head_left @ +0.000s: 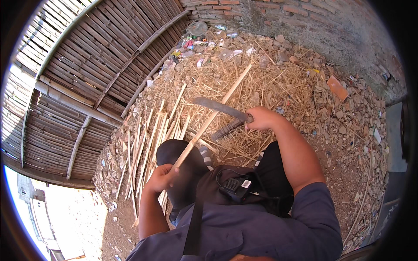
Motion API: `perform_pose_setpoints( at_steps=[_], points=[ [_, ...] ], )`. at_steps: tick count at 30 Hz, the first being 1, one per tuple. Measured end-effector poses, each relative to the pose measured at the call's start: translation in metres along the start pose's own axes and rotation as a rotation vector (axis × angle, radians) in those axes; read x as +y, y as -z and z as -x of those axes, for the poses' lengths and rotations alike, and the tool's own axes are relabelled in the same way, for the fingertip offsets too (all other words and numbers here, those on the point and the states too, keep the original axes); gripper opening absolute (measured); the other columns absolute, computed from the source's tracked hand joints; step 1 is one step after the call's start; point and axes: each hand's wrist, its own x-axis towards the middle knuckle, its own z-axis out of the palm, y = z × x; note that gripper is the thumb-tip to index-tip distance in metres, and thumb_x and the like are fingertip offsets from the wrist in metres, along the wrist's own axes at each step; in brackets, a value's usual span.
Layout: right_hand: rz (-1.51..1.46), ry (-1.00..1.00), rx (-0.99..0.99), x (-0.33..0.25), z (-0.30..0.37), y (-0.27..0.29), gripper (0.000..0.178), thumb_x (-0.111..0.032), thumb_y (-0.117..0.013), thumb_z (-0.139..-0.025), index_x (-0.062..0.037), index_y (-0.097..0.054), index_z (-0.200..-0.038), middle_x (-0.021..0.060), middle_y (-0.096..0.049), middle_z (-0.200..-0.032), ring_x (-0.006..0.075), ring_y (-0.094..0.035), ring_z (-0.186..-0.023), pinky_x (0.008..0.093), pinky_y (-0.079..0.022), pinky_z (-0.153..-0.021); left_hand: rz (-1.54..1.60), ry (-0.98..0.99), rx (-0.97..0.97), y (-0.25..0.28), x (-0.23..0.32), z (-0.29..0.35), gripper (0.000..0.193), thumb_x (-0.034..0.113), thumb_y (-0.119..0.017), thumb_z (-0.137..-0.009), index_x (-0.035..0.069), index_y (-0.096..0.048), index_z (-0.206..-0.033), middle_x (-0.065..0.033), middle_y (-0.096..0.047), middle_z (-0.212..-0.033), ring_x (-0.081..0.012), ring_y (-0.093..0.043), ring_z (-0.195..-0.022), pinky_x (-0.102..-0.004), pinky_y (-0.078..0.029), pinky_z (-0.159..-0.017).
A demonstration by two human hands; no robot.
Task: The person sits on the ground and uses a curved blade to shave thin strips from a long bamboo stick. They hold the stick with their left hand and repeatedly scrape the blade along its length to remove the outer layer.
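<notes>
Two hands, left (160,177) gripping bamboo strip (212,117), right (260,118) hiding knife (221,108) handle

The left hand (160,177) sits at seven o'clock from the middle of the view and the right hand (260,118) at two o'clock. A long bamboo stick (213,115) runs from the left grip toward one o'clock. The machete (221,108) crosses over it, blade toward ten o'clock. A heap of split sticks (148,143) lies on the ground at nine o'clock. The bamboo fence (87,78) stands at ten o'clock, the brick wall (278,13) at twelve.
</notes>
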Motion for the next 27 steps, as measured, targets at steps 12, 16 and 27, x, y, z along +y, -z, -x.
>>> perform_pose_setpoints(
  at_steps=[12, 16, 27],
  points=[
    [0.029, -0.017, 0.02, -0.0009, 0.0009, -0.0011, 0.039, -0.031, -0.078, -0.081, -0.0048, -0.067, -0.108, 0.016, -0.07, -0.096, 0.031, -0.068, -0.092, 0.0409, -0.052, -0.08, -0.008, -0.035, 0.011, -0.0008, -0.0087, -0.0041, 0.034, 0.039, -0.062, -0.099, 0.007, -0.062, -0.088, -0.0012, -0.051, -0.055, -0.0083, -0.041, -0.043, -0.0241, -0.029, -0.041],
    [0.039, -0.022, 0.016, -0.0021, 0.0009, -0.0006, 0.04, -0.031, -0.078, -0.081, -0.0048, -0.066, -0.109, 0.0159, -0.07, -0.098, 0.0313, -0.068, -0.093, 0.0411, -0.052, -0.081, -0.011, -0.031, 0.007, 0.0003, -0.0097, -0.0042, 0.034, 0.039, -0.061, -0.1, 0.007, -0.062, -0.089, -0.0013, -0.051, -0.055, -0.0083, -0.041, -0.042, -0.0241, -0.029, -0.041],
    [0.022, -0.018, -0.028, 0.0004, -0.0004, 0.0, 0.05, -0.037, -0.078, -0.08, -0.0025, -0.065, -0.114, 0.0203, -0.068, -0.1, 0.0351, -0.066, -0.097, 0.0432, -0.051, -0.084, -0.024, -0.016, 0.002, 0.0016, -0.007, -0.0032, 0.035, 0.041, -0.064, -0.097, 0.007, -0.063, -0.088, 0.0013, -0.053, -0.059, -0.0069, -0.047, -0.047, -0.0223, -0.034, -0.044]
  ],
)
